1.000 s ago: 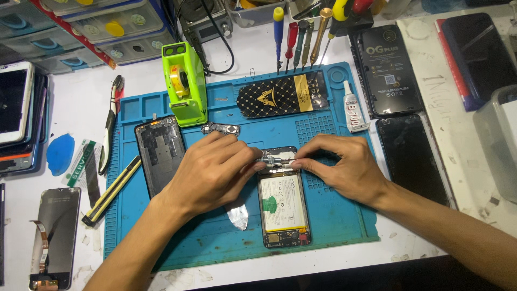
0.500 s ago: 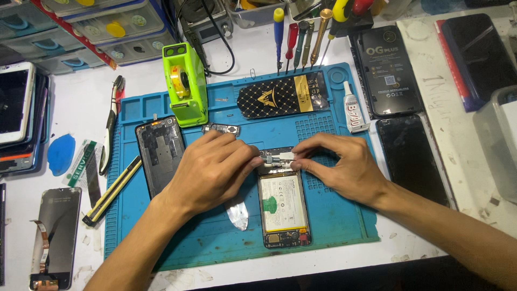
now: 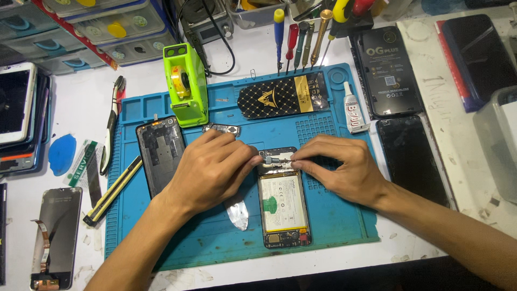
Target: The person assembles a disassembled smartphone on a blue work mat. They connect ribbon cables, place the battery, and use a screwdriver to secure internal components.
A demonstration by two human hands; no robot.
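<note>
Lying face down on the blue work mat, the opened phone shows its battery, and your fingertips meet over its top end. Your left hand pinches a small metal part there between thumb and forefinger; your right hand presses its thumb and forefinger tips together on the same part from the other side. Just below your left palm lies a silvery pry tool. Beyond your left knuckles sit a bare phone frame and a green tape dispenser. Above your fingertips lies a black-and-gold packet, with a row of screwdrivers farther off.
</note>
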